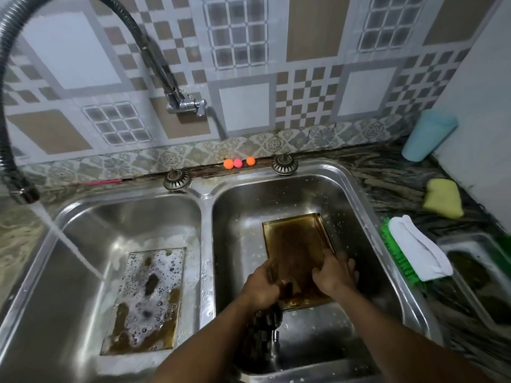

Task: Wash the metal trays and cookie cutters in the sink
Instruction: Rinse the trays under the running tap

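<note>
Within the right basin, a stained metal tray [293, 244] leans tilted; left hand [261, 284] pinches a dark scrubber against it, right hand [333, 275] grips its edge. A second tray [143, 302] soaks soapy in the left basin. No cookie cutters are visible; most washing remains.

1 head-worn wide-angle view, looking forward and steeply down from close above a double sink [206, 244], tiled wall [276, 64] across the top. Both forearms enter from the bottom edge, hands over the right basin. Left basin, tap hose [83, 6] and right-hand counter [392, 178] sit toward the bowed frame edges.
</note>
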The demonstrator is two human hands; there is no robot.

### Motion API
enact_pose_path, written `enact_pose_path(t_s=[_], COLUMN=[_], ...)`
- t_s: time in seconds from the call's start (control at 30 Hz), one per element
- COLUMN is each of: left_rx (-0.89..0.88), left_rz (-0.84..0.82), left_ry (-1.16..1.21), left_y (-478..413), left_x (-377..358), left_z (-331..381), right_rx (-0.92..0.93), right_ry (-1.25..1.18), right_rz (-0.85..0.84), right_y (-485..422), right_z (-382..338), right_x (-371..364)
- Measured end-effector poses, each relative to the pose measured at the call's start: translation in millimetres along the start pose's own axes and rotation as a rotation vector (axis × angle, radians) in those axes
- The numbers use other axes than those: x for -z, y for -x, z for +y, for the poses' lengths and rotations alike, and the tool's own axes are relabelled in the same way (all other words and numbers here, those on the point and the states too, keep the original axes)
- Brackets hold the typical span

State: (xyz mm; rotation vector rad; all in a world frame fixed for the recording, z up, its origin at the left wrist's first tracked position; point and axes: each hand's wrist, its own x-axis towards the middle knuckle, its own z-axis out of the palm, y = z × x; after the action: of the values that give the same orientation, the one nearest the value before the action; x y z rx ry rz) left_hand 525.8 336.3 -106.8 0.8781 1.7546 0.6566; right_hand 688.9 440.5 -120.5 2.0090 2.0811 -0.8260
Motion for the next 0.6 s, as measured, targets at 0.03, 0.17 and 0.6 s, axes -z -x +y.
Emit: enact_pose_path(t_s=[0.03, 0.17, 0.6], left_rx=[-0.044, -0.22, 0.059], left_rz=[0.03, 0.283, 0.549], left_ry=[-0.017, -0.094, -0.038], left_y=[3.0, 21.3, 97.8], left_x=[6.9, 51.6, 242.1], left_z=[2.6, 14.8, -147.8], right_rx=[0.017, 0.152, 0.318], right_ry=[-0.033, -0.315, -0.482], right_rz=[0.019, 0.134, -0.135], right_y=[3.8, 23.0, 137.6], right_z=[-8.3, -60.1, -262.4], right_x=[2.8, 12.0, -132.9])
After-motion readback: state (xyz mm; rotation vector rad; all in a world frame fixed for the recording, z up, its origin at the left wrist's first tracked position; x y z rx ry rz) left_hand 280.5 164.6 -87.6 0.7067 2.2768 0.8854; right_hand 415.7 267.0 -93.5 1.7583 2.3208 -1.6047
